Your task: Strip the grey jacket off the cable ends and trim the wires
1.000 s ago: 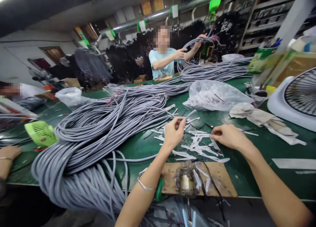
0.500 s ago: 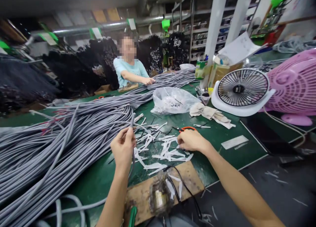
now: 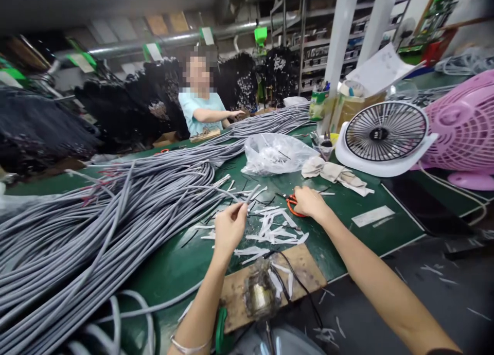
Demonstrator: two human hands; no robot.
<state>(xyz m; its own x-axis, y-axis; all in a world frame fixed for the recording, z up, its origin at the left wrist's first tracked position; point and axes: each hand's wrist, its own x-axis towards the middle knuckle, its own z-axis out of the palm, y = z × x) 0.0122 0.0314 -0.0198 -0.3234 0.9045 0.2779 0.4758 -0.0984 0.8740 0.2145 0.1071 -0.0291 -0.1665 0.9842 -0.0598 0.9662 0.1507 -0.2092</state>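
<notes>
My left hand (image 3: 230,227) is closed in a pinch on a grey cable (image 3: 252,193), whose cut end sticks up past the fingertips. To the right, my right hand (image 3: 311,202) has its fingers curled on the orange handles of a pair of scissors (image 3: 294,209). The dark blades point left, low over the table. Between and below both hands lie scattered white strips (image 3: 270,225) and short dark bits. A large bundle of grey cables (image 3: 162,200) stretches along the left side of the green table (image 3: 165,272).
A wooden board (image 3: 309,272) with a stained metal block (image 3: 259,293) lies in front of me. Beyond my hands sit a clear plastic bag (image 3: 276,154), a cloth (image 3: 335,175) and a white fan (image 3: 386,134). Across the table, a person (image 3: 203,105) reaches over the cables.
My left hand has moved right with the cable end, towards the scissors. My right hand has shifted slightly up and right, and more of the orange handles shows.
</notes>
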